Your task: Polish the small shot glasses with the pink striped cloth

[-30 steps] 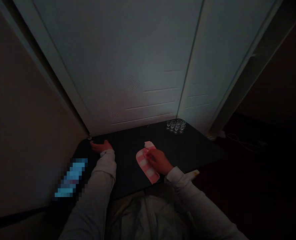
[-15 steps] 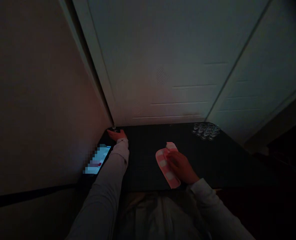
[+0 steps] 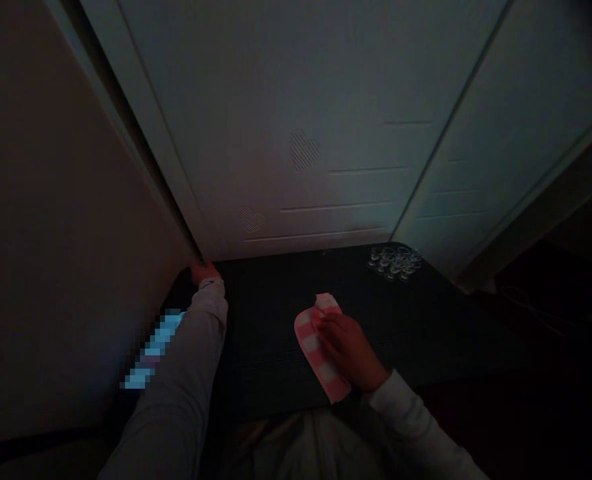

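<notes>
The scene is very dark. My right hand (image 3: 349, 350) lies on a pink and white checked cloth (image 3: 313, 347) spread on a black table (image 3: 426, 327), fingers pressed down on the cloth. My left hand (image 3: 203, 272) reaches to the table's far left corner by the wall; only part of it shows past the white sleeve, and its fingers are hidden. A cluster of small clear glasses (image 3: 393, 261) stands at the far right of the table, away from both hands.
White panelled doors (image 3: 326, 133) with heart marks rise right behind the table. A plain wall (image 3: 51, 233) closes the left side. A lit, blurred screen (image 3: 151, 350) lies at the table's left edge beside my left arm. Dark floor lies to the right.
My left hand has slid further into the far left corner and is now more hidden. My right hand stays on the cloth. The view has shifted slightly.
</notes>
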A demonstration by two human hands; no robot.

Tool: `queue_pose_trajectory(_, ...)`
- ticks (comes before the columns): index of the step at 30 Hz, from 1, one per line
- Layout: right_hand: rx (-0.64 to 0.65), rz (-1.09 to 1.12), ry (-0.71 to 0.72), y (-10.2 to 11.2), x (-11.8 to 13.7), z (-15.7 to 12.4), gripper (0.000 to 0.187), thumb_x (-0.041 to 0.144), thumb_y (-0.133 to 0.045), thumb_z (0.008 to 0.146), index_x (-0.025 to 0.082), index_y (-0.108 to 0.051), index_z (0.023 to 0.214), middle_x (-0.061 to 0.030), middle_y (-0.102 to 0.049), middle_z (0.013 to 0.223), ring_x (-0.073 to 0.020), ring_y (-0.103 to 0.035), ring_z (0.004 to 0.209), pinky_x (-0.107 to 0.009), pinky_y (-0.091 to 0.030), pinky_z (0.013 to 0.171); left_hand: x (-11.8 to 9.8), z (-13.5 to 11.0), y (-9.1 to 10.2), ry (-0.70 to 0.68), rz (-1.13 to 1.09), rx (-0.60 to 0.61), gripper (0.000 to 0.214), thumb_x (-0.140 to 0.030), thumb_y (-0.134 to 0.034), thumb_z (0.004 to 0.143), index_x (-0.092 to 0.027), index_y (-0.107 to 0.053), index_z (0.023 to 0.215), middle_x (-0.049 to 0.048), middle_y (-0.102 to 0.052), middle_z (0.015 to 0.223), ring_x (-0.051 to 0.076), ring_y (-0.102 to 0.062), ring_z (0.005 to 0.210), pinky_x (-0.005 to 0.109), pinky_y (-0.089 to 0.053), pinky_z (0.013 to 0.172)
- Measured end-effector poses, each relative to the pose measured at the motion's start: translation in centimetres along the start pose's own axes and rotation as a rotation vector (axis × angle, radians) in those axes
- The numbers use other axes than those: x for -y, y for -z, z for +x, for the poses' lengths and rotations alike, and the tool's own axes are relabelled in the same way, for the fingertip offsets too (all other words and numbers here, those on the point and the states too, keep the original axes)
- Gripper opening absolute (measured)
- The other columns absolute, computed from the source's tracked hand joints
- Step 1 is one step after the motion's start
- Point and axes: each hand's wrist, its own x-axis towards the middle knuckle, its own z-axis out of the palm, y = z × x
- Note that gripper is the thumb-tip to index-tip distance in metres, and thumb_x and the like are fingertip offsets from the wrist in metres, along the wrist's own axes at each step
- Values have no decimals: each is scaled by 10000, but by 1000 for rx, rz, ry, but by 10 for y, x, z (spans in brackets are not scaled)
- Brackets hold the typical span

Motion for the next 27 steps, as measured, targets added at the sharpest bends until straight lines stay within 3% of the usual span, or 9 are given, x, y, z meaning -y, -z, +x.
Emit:
queue_pose_trajectory(5, -81, 35, -15, -3, -2, 0, 230, 232, -445, 806, 200, -569, 997, -78, -575, 1076, -202, -504, 1016, -371, -385, 871, -9, -19, 3, 41, -101, 50, 314, -168, -541, 718, -94, -506, 1021, 121, -578, 1018, 215, -524, 1017, 400, -373, 919)
queue_pose_trajectory(9, -216, -20, -117, -6, -10, 2, 343, 239, -484, 763, 182, -526, 1099, -111, -520, 1156, -236, -461, 1076, -406, -364, 902, -25, -59, 4, 36, -240, 198, 297, -191, -571, 699, -130, -531, 986, 76, -607, 926, 169, -566, 902, 346, -431, 849)
queue_pose_trajectory(14, -156, -18, -226, -8, -17, 7, 365, 223, -503, 724, 154, -523, 1082, -118, -546, 1086, -226, -508, 994, -369, -393, 858, -49, -146, 17, 85, -423, 598, 302, -238, -660, 613, -126, -572, 880, 44, -632, 699, 124, -588, 567, 271, -483, 566)
queue_pose_trajectory(15, -145, -2, -233, -9, -18, 8, 345, 211, -489, 729, 145, -529, 1065, -118, -557, 1058, -217, -517, 974, -355, -395, 850, -54, -166, 24, 184, -548, 748, 343, -237, -664, 611, -128, -548, 914, 45, -632, 703, 116, -580, 549, 264, -473, 553)
queue_pose_trajectory(17, -148, 44, -267, -11, -20, 9, 281, 196, -449, 750, 132, -549, 1005, -118, -575, 996, -203, -531, 933, -333, -402, 821, -62, -200, 42, 367, -758, 915, 395, -256, -691, 584, -139, -508, 914, 34, -624, 694, 100, -561, 522, 255, -456, 545)
queue_pose_trajectory(20, -176, 151, -358, -12, -23, 9, 218, 239, -413, 780, 139, -571, 892, -106, -589, 911, -189, -549, 847, -319, -413, 756, -65, -233, 70, 469, -903, 1014, 357, -286, -720, 543, -139, -505, 786, 16, -604, 659, 74, -528, 503, 216, -416, 521)
queue_pose_trajectory(23, -203, 331, -418, -11, -24, 10, 213, 328, -447, 765, 163, -567, 825, -70, -592, 829, -184, -547, 772, -317, -411, 706, -58, -244, 91, 553, -938, 1046, 345, -311, -724, 540, -135, -525, 760, 20, -607, 703, 66, -529, 526, 201, -403, 526)
queue_pose_trajectory(25, -235, 555, -455, -10, -19, 10, 224, 375, -482, 739, 174, -553, 808, -43, -587, 782, -176, -541, 731, -305, -411, 677, -51, -244, 97, 566, -953, 1036, 335, -338, -706, 568, -139, -544, 784, 19, -609, 733, 67, -531, 546, 203, -407, 536)
queue_pose_trajectory(27, -263, 854, -498, -9, -10, 9, 235, 398, -509, 715, 183, -532, 806, -24, -583, 762, -167, -538, 702, -294, -417, 657, -46, -244, 99, 490, -920, 1019, 332, -350, -688, 591, -151, -569, 829, 11, -612, 743, 71, -526, 550, 212, -411, 540)
